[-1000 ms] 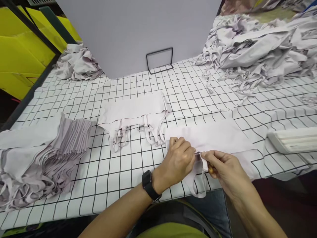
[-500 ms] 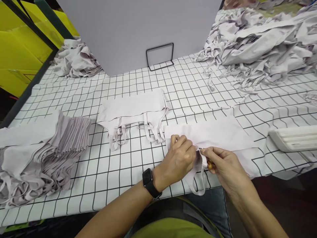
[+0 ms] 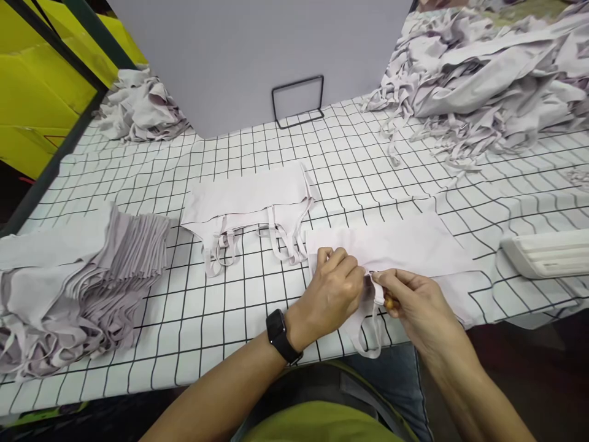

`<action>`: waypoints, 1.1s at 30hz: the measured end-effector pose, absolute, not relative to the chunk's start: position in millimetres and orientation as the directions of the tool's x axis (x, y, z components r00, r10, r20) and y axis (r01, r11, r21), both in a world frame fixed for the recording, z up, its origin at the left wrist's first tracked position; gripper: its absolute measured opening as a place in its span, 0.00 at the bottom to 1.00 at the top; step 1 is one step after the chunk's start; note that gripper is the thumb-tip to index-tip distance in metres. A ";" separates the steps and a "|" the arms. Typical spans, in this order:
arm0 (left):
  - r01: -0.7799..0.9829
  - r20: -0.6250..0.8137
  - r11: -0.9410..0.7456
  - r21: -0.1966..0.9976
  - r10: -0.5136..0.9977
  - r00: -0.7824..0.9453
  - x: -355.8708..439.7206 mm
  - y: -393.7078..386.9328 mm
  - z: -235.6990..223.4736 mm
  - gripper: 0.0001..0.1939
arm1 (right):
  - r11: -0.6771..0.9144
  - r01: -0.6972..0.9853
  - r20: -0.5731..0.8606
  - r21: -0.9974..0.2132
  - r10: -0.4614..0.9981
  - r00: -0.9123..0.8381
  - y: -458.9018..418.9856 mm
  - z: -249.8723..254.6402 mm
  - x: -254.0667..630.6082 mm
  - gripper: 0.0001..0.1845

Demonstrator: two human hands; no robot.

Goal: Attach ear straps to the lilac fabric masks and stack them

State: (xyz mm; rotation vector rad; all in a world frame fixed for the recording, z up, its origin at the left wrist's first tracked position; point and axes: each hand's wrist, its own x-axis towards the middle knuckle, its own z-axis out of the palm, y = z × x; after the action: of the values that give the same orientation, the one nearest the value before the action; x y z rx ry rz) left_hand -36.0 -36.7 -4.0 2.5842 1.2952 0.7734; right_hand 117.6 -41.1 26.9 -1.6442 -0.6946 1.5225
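Note:
A pale pink strappy top (image 3: 414, 242) lies folded at the table's front edge, one strap (image 3: 372, 351) looping down toward me. With its fingers curled, my left hand (image 3: 334, 288) pinches the top's edge near the strap's base. Right beside it, my right hand (image 3: 416, 304) pinches the same edge between thumb and forefinger. A small amber-coloured object (image 3: 390, 302) shows under the curled fingers of that hand; its kind is mostly hidden. Between the fingertips is a short dark line that I cannot make out. Another folded strappy top (image 3: 248, 196) lies farther back, left of my hands.
A neat stack of similar tops (image 3: 92, 264) stands on the left of the checked tablecloth (image 3: 184, 344). Loose garments form a large heap (image 3: 488, 86) at back right and a smaller heap (image 3: 140, 107) at back left. A grey panel (image 3: 257, 55) stands behind; a white slatted object (image 3: 547, 253) lies right.
Both hands keep their pinch at the strap's base with hardly any movement. The whole view has shifted very slightly.

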 end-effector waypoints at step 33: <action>0.718 0.378 -0.629 0.298 0.769 0.516 -36.0 -36.8 -2.5 0.13 | -0.518 -0.011 -0.517 -0.856 0.852 0.081 -46.4 27.2 113.6 0.23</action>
State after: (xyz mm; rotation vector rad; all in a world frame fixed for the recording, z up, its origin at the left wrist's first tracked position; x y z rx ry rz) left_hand -36.0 -36.8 -2.5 2.6436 1.3014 0.7385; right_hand 113.6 -46.4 27.2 -1.6431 -0.8474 1.5239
